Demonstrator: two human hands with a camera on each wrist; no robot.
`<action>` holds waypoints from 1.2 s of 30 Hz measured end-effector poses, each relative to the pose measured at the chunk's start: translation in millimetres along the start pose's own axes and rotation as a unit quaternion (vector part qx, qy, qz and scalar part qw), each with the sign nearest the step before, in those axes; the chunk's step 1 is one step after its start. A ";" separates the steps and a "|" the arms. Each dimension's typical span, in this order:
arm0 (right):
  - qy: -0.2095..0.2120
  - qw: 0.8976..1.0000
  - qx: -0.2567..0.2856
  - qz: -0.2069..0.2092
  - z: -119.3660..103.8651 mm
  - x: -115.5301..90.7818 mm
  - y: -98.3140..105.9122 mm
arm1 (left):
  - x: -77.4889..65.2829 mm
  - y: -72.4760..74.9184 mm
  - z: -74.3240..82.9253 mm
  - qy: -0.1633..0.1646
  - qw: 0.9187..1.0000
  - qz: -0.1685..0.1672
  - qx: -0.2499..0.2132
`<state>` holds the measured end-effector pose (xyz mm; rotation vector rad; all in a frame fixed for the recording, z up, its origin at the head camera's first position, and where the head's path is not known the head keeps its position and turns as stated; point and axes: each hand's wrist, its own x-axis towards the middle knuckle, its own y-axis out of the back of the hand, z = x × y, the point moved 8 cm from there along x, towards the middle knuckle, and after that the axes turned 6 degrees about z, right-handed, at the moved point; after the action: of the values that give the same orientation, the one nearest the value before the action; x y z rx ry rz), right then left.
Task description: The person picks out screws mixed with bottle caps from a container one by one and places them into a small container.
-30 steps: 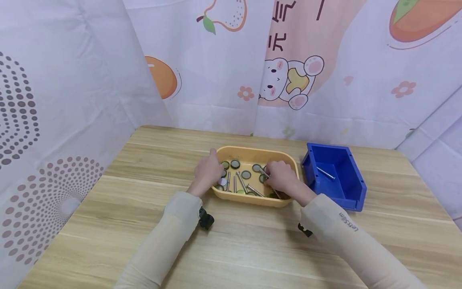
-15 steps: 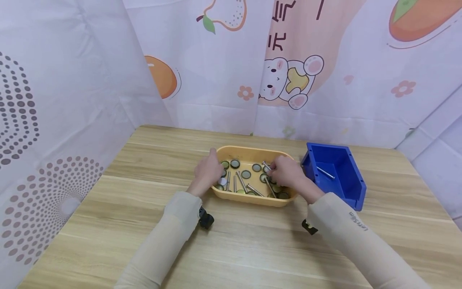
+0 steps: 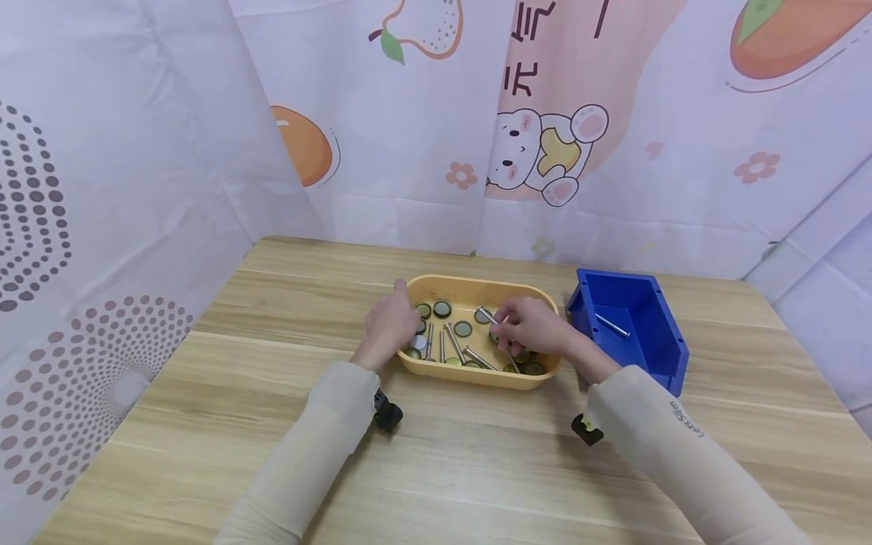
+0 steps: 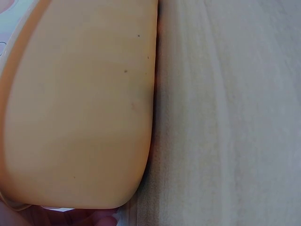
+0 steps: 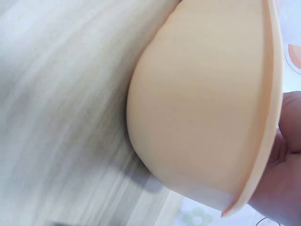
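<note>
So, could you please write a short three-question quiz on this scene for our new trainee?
1. Multiple choice: what is visible inside the blue storage bin? (a) a bottle cap (b) a metal bolt (c) a spoon
2. True or false: the left hand holds the end of the yellow tray farther from the bin.
3. What does the right hand pinch?

Key: 1 b; 2 true; 3 another metal bolt.

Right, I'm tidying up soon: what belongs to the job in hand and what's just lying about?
Seemingly in the job:
metal bolt, pinched by right hand
orange tray, gripped by left hand
other bolts
blue bin, one bolt inside

Probably just lying about:
bottle caps in tray
printed curtain (backdrop)
</note>
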<state>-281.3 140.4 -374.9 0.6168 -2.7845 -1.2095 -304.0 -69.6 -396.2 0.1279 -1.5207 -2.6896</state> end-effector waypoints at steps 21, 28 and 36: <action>-0.024 0.998 0.060 0.024 10.8 -11.6 35.9 | -3.2 2.0 1.1 0.012 1.000 -0.006 -0.010; -0.037 0.996 0.049 0.065 18.2 -19.4 63.7 | -4.0 2.3 2.1 0.009 1.000 -0.005 -0.008; -0.057 0.993 0.056 0.085 30.8 -31.2 89.3 | -4.1 2.0 2.1 0.005 1.000 -0.005 -0.010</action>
<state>-289.0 228.4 -329.3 0.3167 -2.9435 -1.0959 -300.1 -68.5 -393.2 0.1490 -1.4933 -2.7071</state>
